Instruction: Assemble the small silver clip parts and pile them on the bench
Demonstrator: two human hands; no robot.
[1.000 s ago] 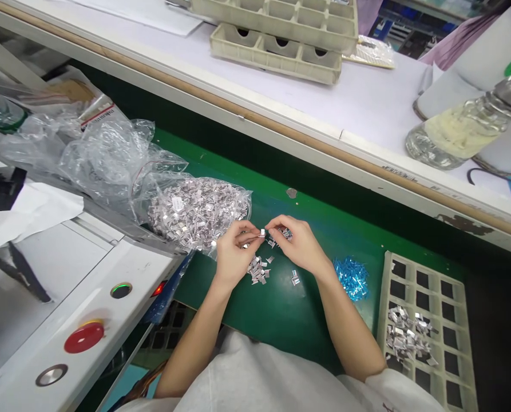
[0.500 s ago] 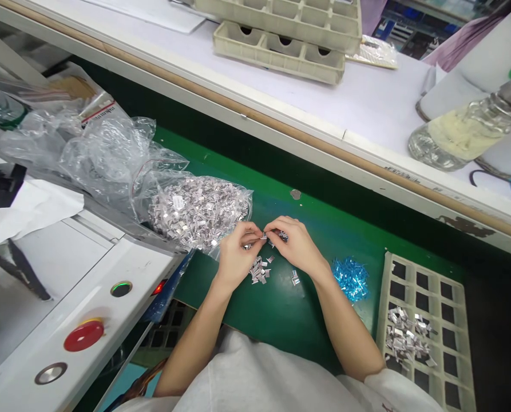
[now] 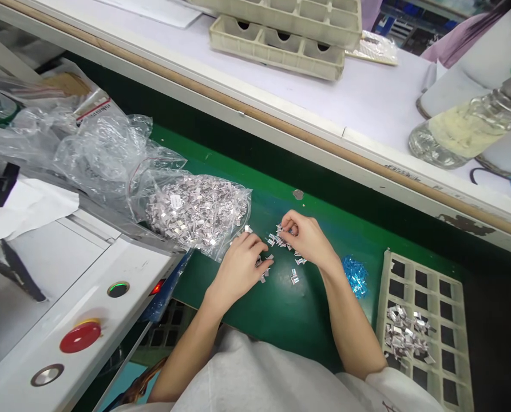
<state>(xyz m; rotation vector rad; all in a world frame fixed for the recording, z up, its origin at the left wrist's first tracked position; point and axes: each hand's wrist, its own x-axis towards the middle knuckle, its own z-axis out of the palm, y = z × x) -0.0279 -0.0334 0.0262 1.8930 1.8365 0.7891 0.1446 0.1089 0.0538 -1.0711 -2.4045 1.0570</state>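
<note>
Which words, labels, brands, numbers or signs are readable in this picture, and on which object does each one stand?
No text here is readable.
Red-striped plastic bag: print too small and blurred.
Shelf edge: dark print, too blurred.
White shirt: a mark near the picture's bottom edge, too unclear to read.

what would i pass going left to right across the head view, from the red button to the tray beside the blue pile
Red button → clear bag of small metal parts → left hand → right hand → blue pile → tray with compartments
</note>
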